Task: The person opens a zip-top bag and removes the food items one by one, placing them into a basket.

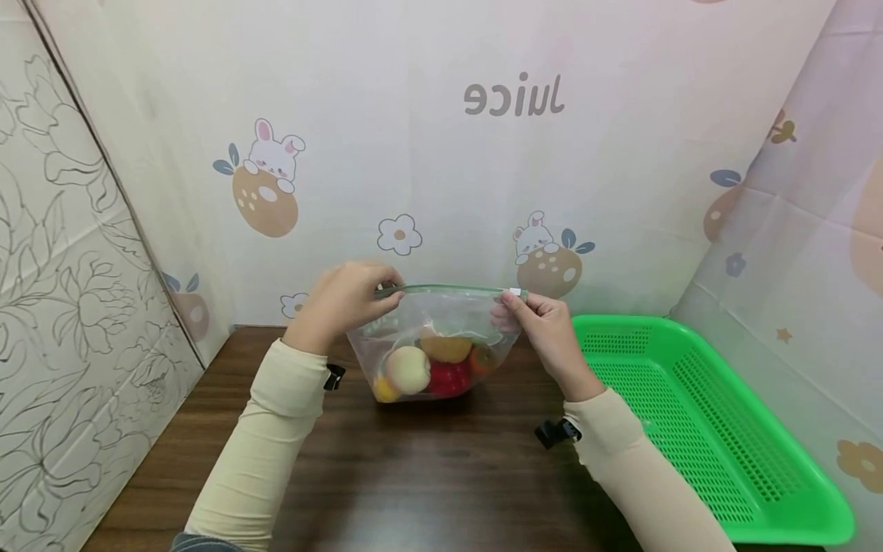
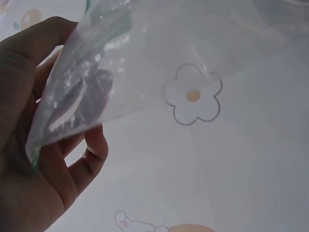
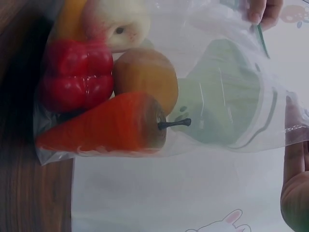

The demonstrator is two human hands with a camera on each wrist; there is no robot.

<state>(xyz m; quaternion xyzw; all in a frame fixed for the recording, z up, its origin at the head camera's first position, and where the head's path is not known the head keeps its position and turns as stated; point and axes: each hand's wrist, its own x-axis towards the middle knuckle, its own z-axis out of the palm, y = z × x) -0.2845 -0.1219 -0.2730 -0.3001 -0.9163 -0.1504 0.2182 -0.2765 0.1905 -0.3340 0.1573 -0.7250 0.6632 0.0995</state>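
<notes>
Bag (image 1: 441, 307): I'm seeing it clear, with a green top edge
Pepper (image 3: 77, 76): showing red on my feed
Carrot (image 3: 106, 125): showing orange
Peach (image 3: 126, 17): looking cream, blushing pink
Basket (image 1: 704, 460): showing bright green
Table (image 1: 428, 475): showing brown woodgrain
Backdrop (image 1: 414, 153): showing rabbits (image 1: 272, 157) and flowers (image 1: 400, 234) on white

Left grip (image 1: 350, 297) and right grip (image 1: 549, 330) pinch a clear bag (image 1: 407, 313) between them, a green basket (image 1: 793, 530) right of both.

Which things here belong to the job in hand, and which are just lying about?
In the job:
clear slider zip bag, held by left grip and right grip
inside it: carrot, red bell pepper, peach, yellow piece, orange-brown piece (last two: kind unclear)

Apparently lying about:
green perforated basket, untouched, at the right
</notes>
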